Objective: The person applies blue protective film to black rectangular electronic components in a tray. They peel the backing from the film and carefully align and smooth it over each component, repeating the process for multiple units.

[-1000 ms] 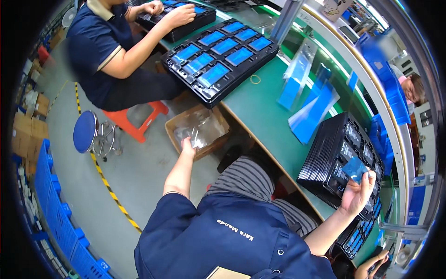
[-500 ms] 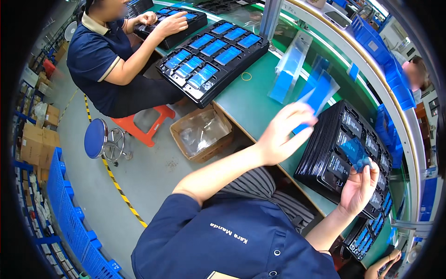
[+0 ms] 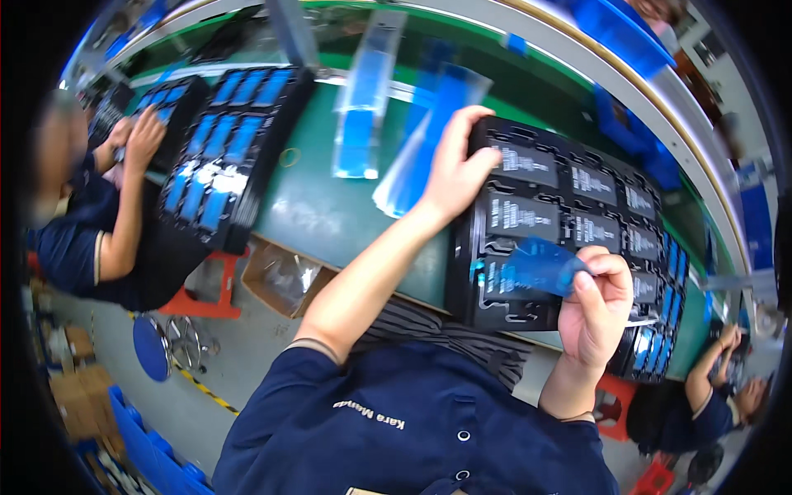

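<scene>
A black tray (image 3: 495,305) with rows of dark flat parts lies on the green bench in front of me. My left hand (image 3: 458,169) rests on the tray's upper left corner, fingers curled over its edge. My right hand (image 3: 596,309) pinches a piece of blue film (image 3: 540,266) that lifts off a part at the tray's near edge. Clear blue plastic sheets (image 3: 412,157) stand just left of my left hand.
A second black tray (image 3: 227,153) with blue-covered parts lies to the left, where a co-worker's hand (image 3: 144,136) works. A cardboard box (image 3: 285,276) sits below the bench edge, with a blue stool (image 3: 153,346) nearby. Another person's hands (image 3: 730,363) show at far right.
My left hand rose from the box on the floor and came onto the tray's corner. The view swung down toward the bench. My right hand kept hold of the blue film.
</scene>
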